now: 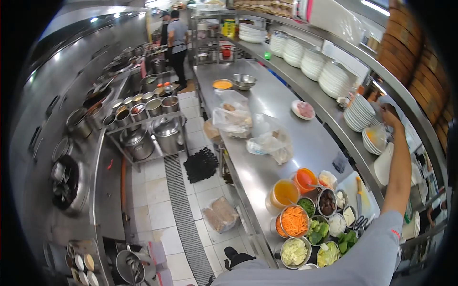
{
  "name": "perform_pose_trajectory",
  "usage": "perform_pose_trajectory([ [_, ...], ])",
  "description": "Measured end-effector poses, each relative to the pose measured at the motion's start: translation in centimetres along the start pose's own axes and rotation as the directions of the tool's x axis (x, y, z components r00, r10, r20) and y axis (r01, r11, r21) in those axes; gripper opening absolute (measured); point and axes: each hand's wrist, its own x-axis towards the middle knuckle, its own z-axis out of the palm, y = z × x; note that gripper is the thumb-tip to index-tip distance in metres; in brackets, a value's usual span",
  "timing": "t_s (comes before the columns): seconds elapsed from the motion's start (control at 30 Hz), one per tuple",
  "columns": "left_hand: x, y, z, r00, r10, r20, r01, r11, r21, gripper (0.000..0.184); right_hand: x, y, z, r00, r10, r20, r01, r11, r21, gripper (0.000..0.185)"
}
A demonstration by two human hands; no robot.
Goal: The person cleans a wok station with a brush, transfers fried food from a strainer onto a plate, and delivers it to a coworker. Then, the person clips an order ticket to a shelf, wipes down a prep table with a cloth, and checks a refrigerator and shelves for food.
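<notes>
My right arm stretches up along the right side to the steel shelf, and my right hand (392, 117) is at the far edge of a tilted stack of white bowls (359, 113). Its fingers are small and partly hidden there, so I cannot make out whether they grip a bowl. Just below that hand stands a shorter stack of white bowls (372, 142) with something orange and clear plastic on top. My left hand is out of view.
Tubs of shredded carrot (294, 220), greens and sauces crowd the counter's near end, beside a knife (359, 194) and scissors (360, 223). Plastic bags (269, 143) and a plate of pink meat (303, 110) lie farther along. Two people (178, 43) stand at the back left.
</notes>
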Motion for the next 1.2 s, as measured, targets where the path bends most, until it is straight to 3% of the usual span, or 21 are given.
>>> perform_pose_trajectory([
  [0.03, 1.8, -1.9, 0.2, 0.998, 0.061, -0.007, -0.061, 0.998, -0.005, 0.033, -3.2, -4.6, -2.1, 0.98, 0.181, 0.079, -0.191, 0.971, 0.142, 0.025],
  [0.17, 1.7, 0.0, 1.5, 1.0, 0.007, -0.012, -0.008, 0.994, -0.106, 0.033, -2.9, -3.9, -2.5, 0.985, 0.171, -0.014, -0.168, 0.979, 0.114, 0.026],
  [0.2, 1.7, 0.7, 1.7, 1.0, 0.005, -0.015, -0.007, 0.994, -0.112, 0.033, -0.7, -0.2, -1.5, 0.986, -0.055, -0.159, 0.039, 0.994, -0.106, 0.026],
  [0.23, 1.7, 1.3, 1.8, 0.999, 0.033, -0.014, -0.034, 0.996, -0.088, 0.033, 0.6, 1.6, -0.8, 0.921, -0.302, -0.247, 0.209, 0.917, -0.341, 0.027],
  [0.33, 2.6, 1.3, 2.1, 0.995, 0.102, -0.002, -0.102, 0.992, -0.07, 0.035, -1.2, -1.1, -1.9, 0.916, -0.332, -0.224, 0.231, 0.894, -0.383, 0.026],
  [0.4, 2.1, 3.1, 1.9, 0.994, -0.096, -0.053, 0.09, 0.99, -0.106, 0.028, -4.6, -6.0, -3.0, 0.927, -0.302, -0.222, 0.237, 0.93, -0.28, 0.024],
  [0.47, 1.9, 3.7, 2.0, 0.993, -0.103, -0.059, 0.094, 0.986, -0.14, 0.029, -7.4, -9.9, -3.2, 0.939, -0.272, -0.211, 0.237, 0.955, -0.179, 0.022],
  [0.57, 1.9, 2.9, 1.9, 0.993, -0.093, -0.072, 0.087, 0.993, -0.08, 0.028, -9.2, -12.5, -2.9, 0.763, -0.57, -0.305, 0.509, 0.82, -0.261, 0.016],
  [0.7, -0.4, 2.5, 2.7, 0.984, -0.144, -0.107, 0.124, 0.977, -0.175, 0.027, -14.5, -20.2, -2.5, 0.684, -0.654, -0.324, 0.64, 0.751, -0.164, 0.011],
  [0.83, -1.9, 1.8, 2.8, 0.985, -0.097, -0.141, 0.066, 0.976, -0.21, 0.029, -20.5, -28.1, -0.3, 0.403, -0.889, -0.216, 0.871, 0.445, -0.207, 0.02],
  [0.87, -2.3, 1.2, 3.0, 0.982, -0.076, -0.172, 0.031, 0.968, -0.249, 0.031, -21.8, -29.8, 0.9, 0.286, -0.937, -0.198, 0.92, 0.327, -0.216, 0.031],
  [0.93, -2.4, -0.2, 3.1, 0.969, 0.039, -0.243, -0.096, 0.969, -0.228, 0.027, -25.4, -34.0, 3.2, 0.013, -0.98, -0.2, 0.966, 0.064, -0.25, 0.034],
  [0.97, -3.2, -0.2, 3.1, 0.965, 0.048, -0.26, -0.118, 0.958, -0.26, 0.026, -27.6, -36.5, 4.1, -0.114, -0.963, -0.242, 0.984, -0.076, -0.16, 0.032],
  [1.0, -4.3, -0.3, 3.0, 0.94, 0.135, -0.312, -0.201, 0.96, -0.193, 0.027, -30.1, -38.8, 5.1, -0.135, -0.968, -0.213, 0.991, -0.133, -0.025, 0.031],
  [1.03, -5.2, 0.0, 2.6, 0.952, 0.094, -0.291, -0.179, 0.942, -0.283, 0.03, -33.0, -41.0, 6.0, -0.176, -0.967, -0.182, 0.974, -0.198, 0.114, 0.03],
  [1.07, -6.4, -0.5, 2.8, 0.929, 0.139, -0.344, -0.251, 0.918, -0.308, 0.03, -36.3, -42.8, 6.9, -0.177, -0.974, -0.143, 0.949, -0.207, 0.239, 0.025],
  [1.1, -7.4, -0.9, 2.7, 0.889, 0.175, -0.424, -0.33, 0.885, -0.327, 0.03, -39.5, -44.6, 7.7, -0.189, -0.98, -0.056, 0.875, -0.194, 0.444, 0.021],
  [1.13, -9.1, -0.4, 2.3, 0.9, 0.125, -0.418, -0.308, 0.861, -0.404, 0.033, -42.9, -46.4, 9.5, -0.228, -0.962, -0.148, 0.745, -0.27, 0.61, 0.017],
  [1.2, -14.6, 1.4, 1.6, 0.894, 0.062, -0.443, -0.341, 0.734, -0.587, 0.036, -50.1, -48.8, 12.0, -0.386, -0.919, -0.084, 0.586, -0.314, 0.747, 0.016],
])
